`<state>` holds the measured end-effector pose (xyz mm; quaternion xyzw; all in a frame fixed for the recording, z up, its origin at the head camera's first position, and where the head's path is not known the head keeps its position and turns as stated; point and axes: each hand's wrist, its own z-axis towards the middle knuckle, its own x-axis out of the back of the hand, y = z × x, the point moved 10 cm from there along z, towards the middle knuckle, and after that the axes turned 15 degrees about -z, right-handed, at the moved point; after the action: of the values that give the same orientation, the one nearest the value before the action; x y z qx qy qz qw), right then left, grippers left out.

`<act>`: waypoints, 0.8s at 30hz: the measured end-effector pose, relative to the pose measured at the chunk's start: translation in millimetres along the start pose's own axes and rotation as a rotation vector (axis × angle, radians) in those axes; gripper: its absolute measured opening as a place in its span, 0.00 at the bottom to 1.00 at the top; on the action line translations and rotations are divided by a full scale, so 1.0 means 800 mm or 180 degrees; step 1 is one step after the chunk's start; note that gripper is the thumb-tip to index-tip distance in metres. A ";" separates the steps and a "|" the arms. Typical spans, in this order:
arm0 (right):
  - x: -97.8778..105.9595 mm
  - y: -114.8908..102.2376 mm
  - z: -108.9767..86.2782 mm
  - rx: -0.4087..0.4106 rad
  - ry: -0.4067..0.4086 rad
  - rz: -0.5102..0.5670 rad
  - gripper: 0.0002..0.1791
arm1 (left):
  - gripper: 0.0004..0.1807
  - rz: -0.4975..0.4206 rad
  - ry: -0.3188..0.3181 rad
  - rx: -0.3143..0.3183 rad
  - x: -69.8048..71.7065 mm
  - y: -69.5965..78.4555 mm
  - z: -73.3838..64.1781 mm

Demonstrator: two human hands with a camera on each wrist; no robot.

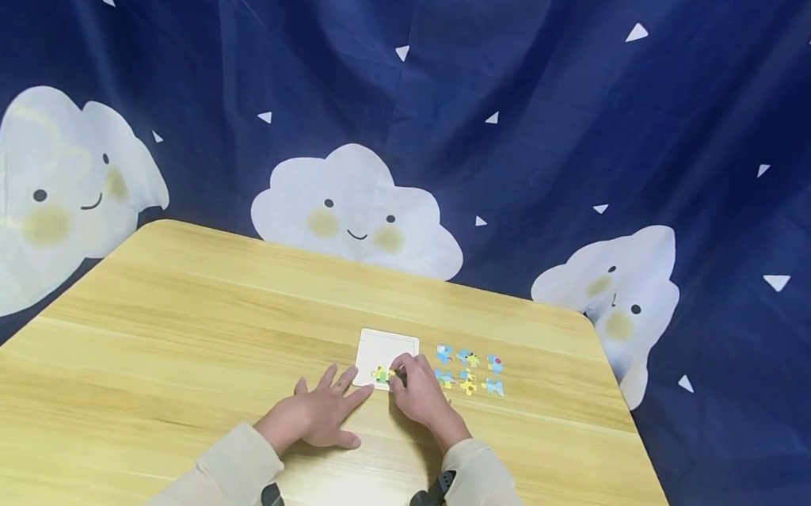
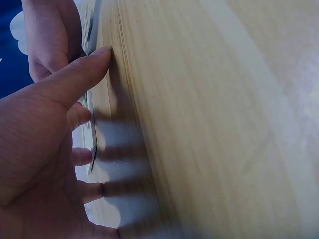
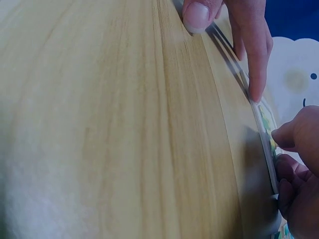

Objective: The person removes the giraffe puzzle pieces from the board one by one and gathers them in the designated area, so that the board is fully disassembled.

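Note:
A white square puzzle tray (image 1: 378, 349) lies on the table, with a green and yellow jigsaw piece (image 1: 380, 375) in its near left part. My left hand (image 1: 321, 415) rests with spread fingers at the tray's near left corner; in the right wrist view one fingertip (image 3: 256, 94) touches the tray's rim. Over the near right part of the tray, my right hand (image 1: 424, 396) has its fingers curled and pinches a small yellowish jigsaw piece (image 1: 391, 373), mostly hidden by the fingers. In the left wrist view, the left thumb (image 2: 94, 64) stretches out above the wood.
Several loose jigsaw pieces (image 1: 470, 359), blue, yellow and green, lie in two rows just right of the tray. The wooden table (image 1: 192, 331) reaches back to a dark blue curtain (image 1: 534, 72) with clouds and white triangles. Each wrist wears a black device (image 1: 432, 497).

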<state>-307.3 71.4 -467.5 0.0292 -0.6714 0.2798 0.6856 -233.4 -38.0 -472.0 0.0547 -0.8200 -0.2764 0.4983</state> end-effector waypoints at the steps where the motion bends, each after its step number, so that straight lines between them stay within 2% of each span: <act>1: 0.000 0.000 0.000 -0.0006 0.0009 0.0014 0.07 | 0.44 -0.0003 -0.0001 -0.0003 0.000 0.000 0.000; 10: 0.002 0.002 -0.001 -0.0091 0.0067 0.0203 0.07 | 0.45 -0.0014 -0.0007 0.0013 0.000 -0.002 0.000; 16: 0.003 0.004 -0.003 -0.0223 0.0193 0.0417 0.06 | 0.45 -0.0007 0.0004 0.0009 0.000 -0.002 0.001; 24: 0.005 0.007 -0.005 -0.0405 0.0384 0.0473 0.06 | 0.44 -0.0030 0.0001 -0.0008 -0.001 -0.001 0.002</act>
<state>-306.5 79.4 -466.1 -0.0811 -0.6457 0.2879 0.7026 -234.4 -37.6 -473.3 0.0579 -0.8193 -0.2798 0.4971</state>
